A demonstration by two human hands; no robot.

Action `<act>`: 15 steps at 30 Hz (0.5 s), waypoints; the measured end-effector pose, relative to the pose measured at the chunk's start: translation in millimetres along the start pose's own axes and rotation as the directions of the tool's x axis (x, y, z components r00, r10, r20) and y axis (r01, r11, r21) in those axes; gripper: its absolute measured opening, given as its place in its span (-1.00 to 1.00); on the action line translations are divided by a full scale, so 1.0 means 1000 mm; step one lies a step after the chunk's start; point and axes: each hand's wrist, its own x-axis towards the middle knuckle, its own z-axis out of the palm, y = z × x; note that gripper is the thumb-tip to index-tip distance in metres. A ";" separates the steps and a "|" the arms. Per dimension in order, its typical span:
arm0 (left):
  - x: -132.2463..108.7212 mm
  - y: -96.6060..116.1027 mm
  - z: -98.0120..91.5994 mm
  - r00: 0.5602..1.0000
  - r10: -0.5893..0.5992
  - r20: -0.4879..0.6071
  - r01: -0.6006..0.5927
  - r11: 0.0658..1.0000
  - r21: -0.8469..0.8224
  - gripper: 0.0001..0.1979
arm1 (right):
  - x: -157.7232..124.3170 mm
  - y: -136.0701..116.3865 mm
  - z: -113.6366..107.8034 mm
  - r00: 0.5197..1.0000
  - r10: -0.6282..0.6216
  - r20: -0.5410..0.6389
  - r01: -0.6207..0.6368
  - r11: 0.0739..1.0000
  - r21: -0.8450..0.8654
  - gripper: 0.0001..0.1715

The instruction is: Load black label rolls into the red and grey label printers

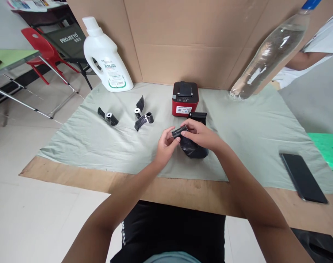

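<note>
Between my hands is a small black roll (pixel 180 132), tilted slightly, a little above the cloth-covered table. My left hand (pixel 165 145) pinches its left end with thumb and fingers. At the other end, the fingers of my right hand (pixel 197 133) are closed on it. Beneath and behind my right hand lies a dark, partly glossy black object (pixel 195 149), partly hidden, so I cannot tell its kind. A red and black printer (pixel 185 99) stands just behind my hands, with a white label on its front.
Several partly unwound black rolls (pixel 111 119) with white cores lie at the left. A white detergent bottle (pixel 107 60) and a clear water-filled bottle (pixel 273 54) stand by the cardboard (pixel 188 47). At the right are a phone (pixel 303 177), a green sheet (pixel 326 148) and a person's arm (pixel 306 60).
</note>
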 end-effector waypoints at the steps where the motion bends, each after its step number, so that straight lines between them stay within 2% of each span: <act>1: 0.001 -0.001 -0.001 1.000 -0.014 -0.013 0.014 1.000 0.002 -0.44 | 0.000 0.001 0.001 0.999 -0.025 0.021 0.025 0.999 0.023 -0.78; 3: 0.002 -0.001 -0.002 0.999 -0.017 -0.036 0.017 1.000 0.006 -0.47 | 0.001 0.004 0.003 0.998 -0.057 0.025 0.055 0.997 0.052 -0.75; 8: 0.004 -0.002 -0.003 0.999 0.042 -0.010 -0.042 0.999 -0.001 -0.42 | 0.003 0.006 0.005 0.995 0.061 -0.085 -0.060 0.998 0.010 -0.72; 12: 0.007 -0.002 -0.005 0.999 -0.007 -0.043 0.006 1.000 -0.017 -0.45 | 0.005 0.007 0.008 0.996 0.000 -0.088 0.007 0.997 0.079 -0.69; 15: 0.009 -0.003 -0.006 0.998 -0.009 -0.069 0.006 0.999 -0.042 -0.47 | 0.005 0.007 0.012 0.985 0.082 -0.150 -0.063 0.990 0.128 -0.65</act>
